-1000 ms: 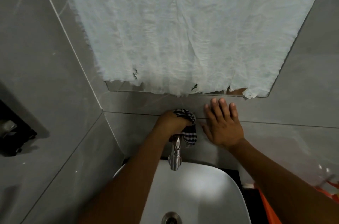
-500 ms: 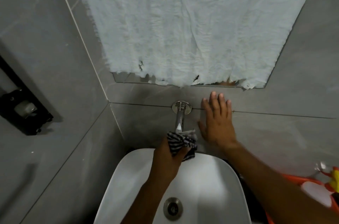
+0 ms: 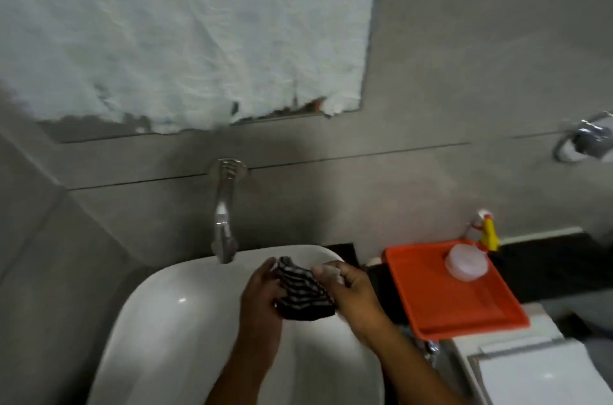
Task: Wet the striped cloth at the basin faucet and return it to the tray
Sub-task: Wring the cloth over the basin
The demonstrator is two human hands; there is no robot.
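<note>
The black-and-white striped cloth (image 3: 302, 294) is bunched between both hands above the white basin (image 3: 172, 321), a little right of the chrome wall faucet (image 3: 225, 232). My left hand (image 3: 260, 293) grips its left end. Its right end is pinched by my right hand (image 3: 353, 292). The orange tray (image 3: 457, 302) sits on the counter to the right of the basin. No water stream is visible at the spout.
A white round lid or soap (image 3: 467, 262) lies in the tray's far corner, with a small yellow and red bottle (image 3: 488, 234) behind it. A chrome fitting (image 3: 587, 139) is on the right wall. A paper-covered mirror (image 3: 185, 30) hangs above. White tank top (image 3: 530, 368) lower right.
My left hand brought the cloth down from the faucet over the basin. My right hand left the wall and took the cloth's right end. The view swung right, showing the tray.
</note>
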